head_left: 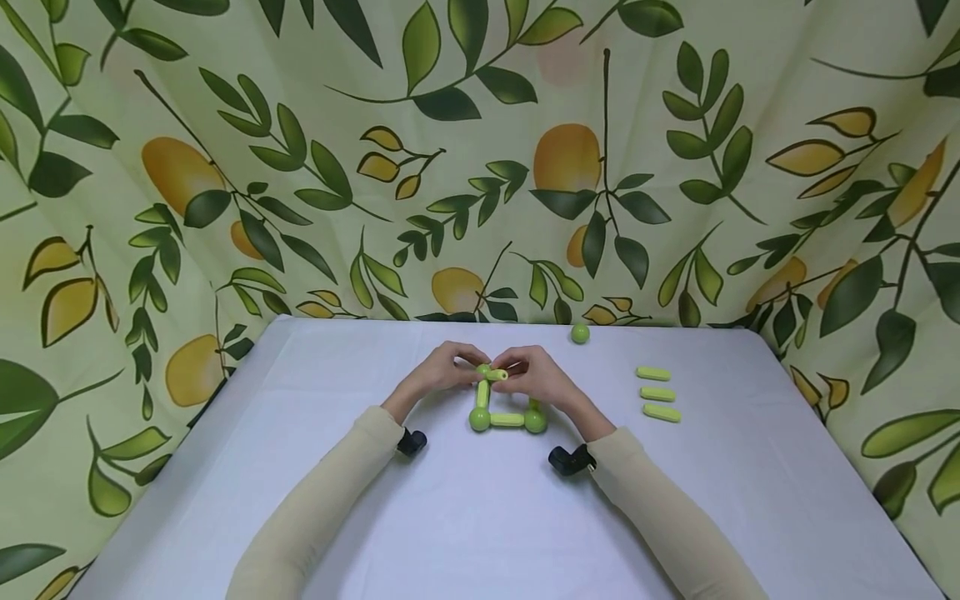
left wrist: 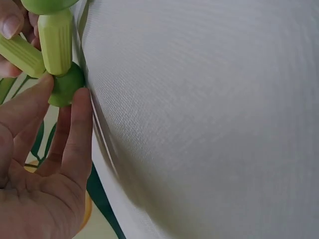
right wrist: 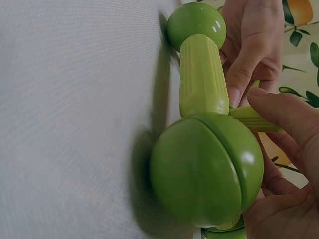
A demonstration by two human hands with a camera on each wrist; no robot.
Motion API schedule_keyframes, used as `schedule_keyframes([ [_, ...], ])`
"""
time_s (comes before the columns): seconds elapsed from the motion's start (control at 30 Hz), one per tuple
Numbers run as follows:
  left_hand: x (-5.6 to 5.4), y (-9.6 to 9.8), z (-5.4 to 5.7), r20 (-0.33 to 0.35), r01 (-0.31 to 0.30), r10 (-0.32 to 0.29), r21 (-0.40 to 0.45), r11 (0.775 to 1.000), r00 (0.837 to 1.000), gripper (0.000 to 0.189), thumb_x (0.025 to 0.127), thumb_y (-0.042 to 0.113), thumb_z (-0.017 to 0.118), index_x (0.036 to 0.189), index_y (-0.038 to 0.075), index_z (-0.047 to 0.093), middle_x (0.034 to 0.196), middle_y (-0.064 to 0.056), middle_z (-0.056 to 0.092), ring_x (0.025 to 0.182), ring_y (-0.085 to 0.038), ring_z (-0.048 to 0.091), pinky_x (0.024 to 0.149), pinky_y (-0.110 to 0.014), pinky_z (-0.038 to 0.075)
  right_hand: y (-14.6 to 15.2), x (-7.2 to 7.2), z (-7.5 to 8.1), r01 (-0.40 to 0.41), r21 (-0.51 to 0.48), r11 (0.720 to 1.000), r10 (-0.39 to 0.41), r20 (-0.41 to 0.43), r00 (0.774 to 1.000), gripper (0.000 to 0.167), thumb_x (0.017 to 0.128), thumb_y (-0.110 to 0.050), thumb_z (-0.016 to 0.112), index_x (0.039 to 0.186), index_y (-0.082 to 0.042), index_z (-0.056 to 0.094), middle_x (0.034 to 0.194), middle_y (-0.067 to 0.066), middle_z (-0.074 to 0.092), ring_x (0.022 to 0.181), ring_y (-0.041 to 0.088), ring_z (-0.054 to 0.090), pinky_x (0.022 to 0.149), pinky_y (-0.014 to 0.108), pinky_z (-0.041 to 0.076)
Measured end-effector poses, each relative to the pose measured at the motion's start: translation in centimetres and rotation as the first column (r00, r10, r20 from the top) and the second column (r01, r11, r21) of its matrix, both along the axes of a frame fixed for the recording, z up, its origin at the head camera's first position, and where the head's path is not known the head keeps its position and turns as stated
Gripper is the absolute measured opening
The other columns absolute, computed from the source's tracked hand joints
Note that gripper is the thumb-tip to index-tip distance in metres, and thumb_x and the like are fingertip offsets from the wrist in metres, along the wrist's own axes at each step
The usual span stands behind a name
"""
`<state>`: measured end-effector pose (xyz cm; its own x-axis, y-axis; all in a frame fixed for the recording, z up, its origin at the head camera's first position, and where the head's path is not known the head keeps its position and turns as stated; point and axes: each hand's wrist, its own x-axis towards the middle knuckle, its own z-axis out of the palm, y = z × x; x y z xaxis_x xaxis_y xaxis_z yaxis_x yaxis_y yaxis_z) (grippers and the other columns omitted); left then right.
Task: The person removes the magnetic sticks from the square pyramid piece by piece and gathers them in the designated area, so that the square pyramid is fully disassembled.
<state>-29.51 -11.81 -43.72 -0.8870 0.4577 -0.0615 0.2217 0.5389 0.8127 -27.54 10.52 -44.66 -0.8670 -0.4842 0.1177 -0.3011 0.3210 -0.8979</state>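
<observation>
Green balls and ribbed light-green sticks make up a joined frame on the table. My left hand (head_left: 448,367) pinches the far-left ball (left wrist: 69,85) between thumb and fingertips. From that ball a stick (left wrist: 56,44) runs to the near-left ball (head_left: 478,418). My right hand (head_left: 538,377) grips another short stick (head_left: 497,375) close against the held ball, its holed end facing the head camera. Below the right hand sits the near-right ball (right wrist: 197,169), linked to the near-left ball by the front stick (head_left: 507,420). The right fingers partly hide the frame's right side.
Three loose light-green sticks, the middle one (head_left: 657,393) among them, lie in a column to the right. One loose green ball (head_left: 580,333) rests near the back edge of the white-covered table (head_left: 480,517). A leaf-and-fruit patterned curtain (head_left: 480,192) hangs behind.
</observation>
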Motion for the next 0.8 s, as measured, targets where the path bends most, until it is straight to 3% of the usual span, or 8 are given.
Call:
schedule_keyframes([
  [0.57,-0.24,0.28,0.33,-0.001,-0.017,0.017,-0.062,0.998,1.0,0.024,0.092,0.006,0.076,0.115,0.008,0.075,0.114,-0.006,0.07,0.105,-0.023,0.062,0.074,-0.029,0.056,0.04,0.03,0.23,0.069,0.009,0.998,-0.068,-0.086,0.994,0.019,0.085,0.001,0.081,0.102,-0.007,0.079,0.101,0.003,0.073,0.093,0.023,0.066,0.085,0.038,0.055],
  [0.8,-0.27,0.31,0.39,0.004,-0.019,0.02,-0.057,0.998,1.0,0.023,0.091,0.004,0.077,0.115,0.007,0.076,0.112,-0.005,0.071,0.105,-0.023,0.062,0.074,-0.029,0.056,0.35,0.15,0.75,0.107,0.013,0.994,-0.106,-0.081,0.991,0.017,0.085,0.002,0.081,0.1,-0.007,0.078,0.101,0.003,0.072,0.09,0.022,0.065,0.082,0.036,0.054],
])
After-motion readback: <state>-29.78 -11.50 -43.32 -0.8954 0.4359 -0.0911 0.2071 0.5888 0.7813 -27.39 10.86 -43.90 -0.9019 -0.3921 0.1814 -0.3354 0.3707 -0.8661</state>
